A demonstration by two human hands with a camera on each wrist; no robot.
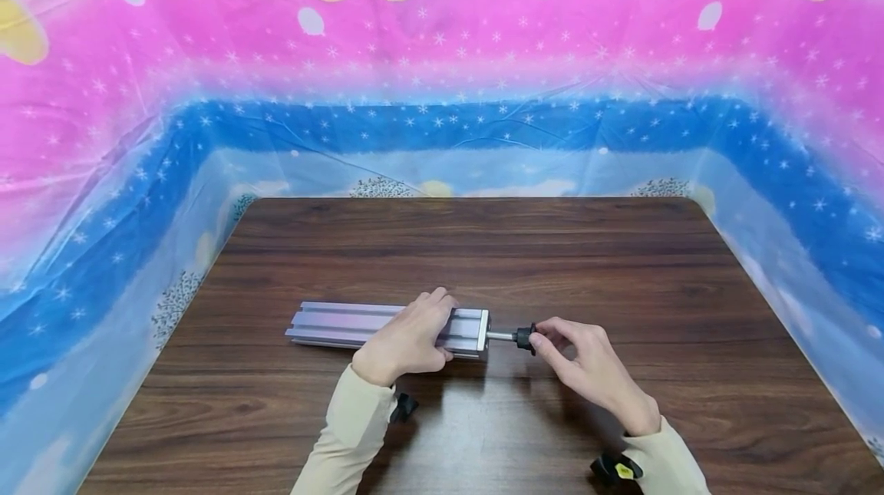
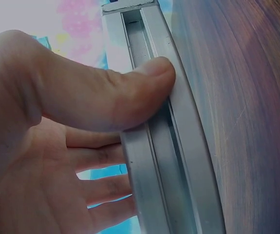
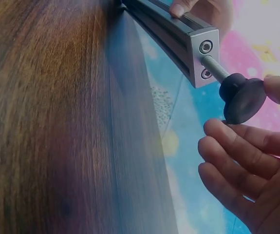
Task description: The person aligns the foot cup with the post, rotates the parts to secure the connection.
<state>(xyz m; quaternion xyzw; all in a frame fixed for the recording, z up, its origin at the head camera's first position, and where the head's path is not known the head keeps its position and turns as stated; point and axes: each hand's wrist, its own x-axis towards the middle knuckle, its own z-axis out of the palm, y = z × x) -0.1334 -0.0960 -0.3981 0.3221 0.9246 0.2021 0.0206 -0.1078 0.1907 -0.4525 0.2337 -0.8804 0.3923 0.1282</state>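
A slotted silver aluminium profile [image 1: 345, 320] lies lengthwise on the wooden table. My left hand [image 1: 411, 335] grips it near its right end, fingers over the top and thumb [image 2: 144, 92] across the slotted side. The end plate [image 3: 196, 57] carries two socket-head screws, and a threaded rod [image 1: 501, 335] sticks out between them. On the rod's outer end sits a black levelling foot [image 3: 246, 101] with a round base. My right hand [image 1: 587, 361] pinches the rim of that base between thumb and fingers; the other fingers are loosely curled below it in the right wrist view.
The dark wood-grain table [image 1: 476, 249] spreads out around the profile on every side. A pink and blue printed cloth [image 1: 442, 119] hangs behind and along both sides of the table. A black wrist strap piece [image 1: 404, 407] shows under the left sleeve, another [image 1: 615, 469] by the right.
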